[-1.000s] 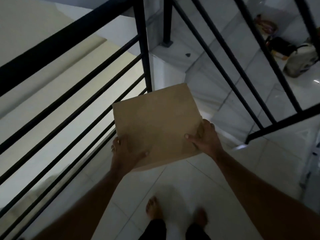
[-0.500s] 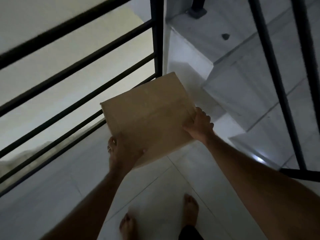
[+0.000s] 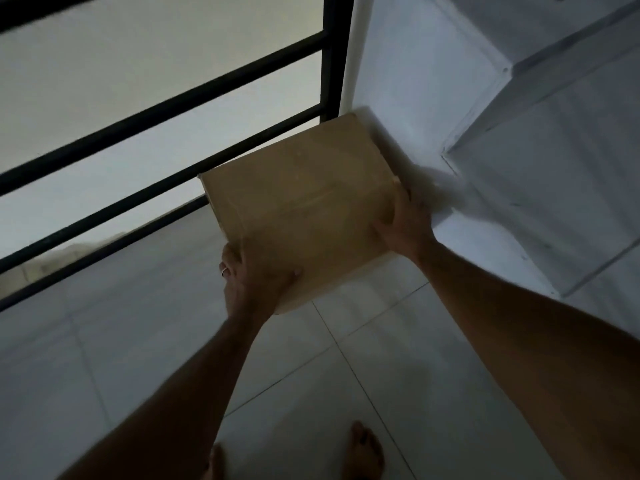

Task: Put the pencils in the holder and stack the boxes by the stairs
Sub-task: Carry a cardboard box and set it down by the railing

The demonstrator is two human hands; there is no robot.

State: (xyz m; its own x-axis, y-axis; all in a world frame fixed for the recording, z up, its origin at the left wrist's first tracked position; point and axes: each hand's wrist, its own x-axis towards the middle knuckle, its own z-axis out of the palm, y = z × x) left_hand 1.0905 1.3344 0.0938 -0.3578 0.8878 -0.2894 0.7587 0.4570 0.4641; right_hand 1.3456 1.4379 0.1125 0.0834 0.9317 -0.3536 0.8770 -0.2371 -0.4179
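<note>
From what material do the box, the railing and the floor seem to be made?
The box: likely cardboard, matte brown, with a faint seam across the top. The railing: probably metal painted black, thin straight bars joined to a square post. The floor: seemingly ceramic or stone tile, pale and slightly glossy, with thin dark joint lines. The dim light leaves the finishes uncertain.

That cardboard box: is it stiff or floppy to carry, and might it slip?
The cardboard box looks stiff: its faces stay flat under both hands. Probably light, since the left hand and right hand only pinch its corners. Its smooth sides could slide.
</note>
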